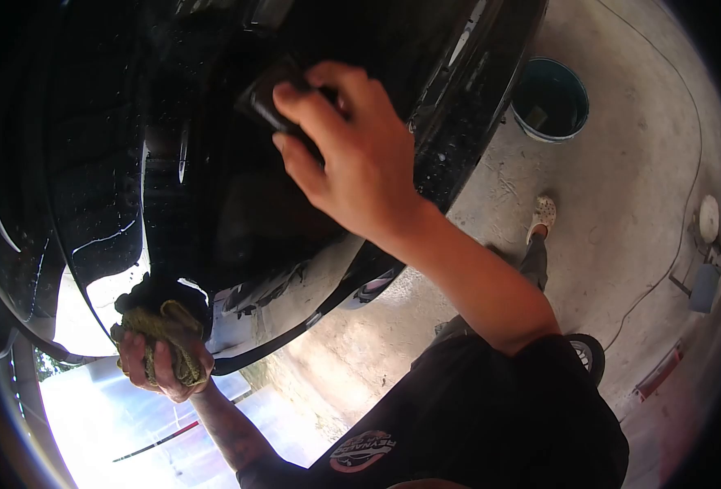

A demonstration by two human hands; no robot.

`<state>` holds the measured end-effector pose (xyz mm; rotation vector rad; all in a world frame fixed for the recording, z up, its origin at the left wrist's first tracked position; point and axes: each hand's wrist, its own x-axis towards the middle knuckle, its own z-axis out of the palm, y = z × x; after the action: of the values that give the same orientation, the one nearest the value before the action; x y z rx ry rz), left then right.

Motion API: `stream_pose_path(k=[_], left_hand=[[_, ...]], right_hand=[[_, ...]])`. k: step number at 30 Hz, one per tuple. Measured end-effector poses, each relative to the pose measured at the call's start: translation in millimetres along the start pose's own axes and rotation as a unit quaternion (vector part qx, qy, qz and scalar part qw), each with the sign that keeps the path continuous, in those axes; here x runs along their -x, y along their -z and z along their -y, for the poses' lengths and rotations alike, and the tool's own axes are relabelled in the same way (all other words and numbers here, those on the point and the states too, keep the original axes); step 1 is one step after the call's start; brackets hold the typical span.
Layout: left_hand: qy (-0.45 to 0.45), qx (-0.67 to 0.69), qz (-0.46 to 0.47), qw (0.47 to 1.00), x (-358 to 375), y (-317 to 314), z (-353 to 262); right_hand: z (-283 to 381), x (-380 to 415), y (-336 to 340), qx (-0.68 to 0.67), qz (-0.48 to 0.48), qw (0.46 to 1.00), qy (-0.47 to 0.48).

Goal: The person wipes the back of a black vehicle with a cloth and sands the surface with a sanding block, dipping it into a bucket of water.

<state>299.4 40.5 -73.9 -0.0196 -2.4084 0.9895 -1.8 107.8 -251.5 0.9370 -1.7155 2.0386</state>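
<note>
My right hand (348, 147) grips a dark block (266, 98) and presses it to the glossy black car panel (271, 196). Its fingers curl over the block, whose exact kind I cannot make out. Lower left, my left hand (160, 367) is closed round a bunched yellow-green cloth (169, 326), held close to the car's edge. Small droplets or specks dot the black bodywork, which mirrors the surroundings.
A dark bucket (549, 99) with something inside stands on the concrete floor (613, 204) beside the car. My foot in a light clog (544, 213) is nearby. A thin cable (697, 138) runs along the right; a small wheel (586, 355) shows behind me.
</note>
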Motion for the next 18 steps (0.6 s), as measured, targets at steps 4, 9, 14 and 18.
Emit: stream_pose_path(k=[4,9,14,18], left_hand=[[0.018,-0.01,-0.005,1.0,-1.7,-2.9,-2.8],[0.003,-0.003,0.001,1.0,0.2,-1.0,-0.7],[0.007,-0.004,-0.004,1.0,-0.4,-2.4,-0.7],[0.016,-0.026,-0.006,1.0,-1.7,-2.5,-2.8]], right_hand=[[7.3,26.1,1.8,-0.011,0.031,0.999,0.023],[1.6,7.6,-2.0,-0.004,-0.006,1.0,0.022],[20.1,30.9,1.4,-0.016,0.057,0.997,0.039],[12.3,17.3,1.5,0.004,0.04,0.999,0.032]])
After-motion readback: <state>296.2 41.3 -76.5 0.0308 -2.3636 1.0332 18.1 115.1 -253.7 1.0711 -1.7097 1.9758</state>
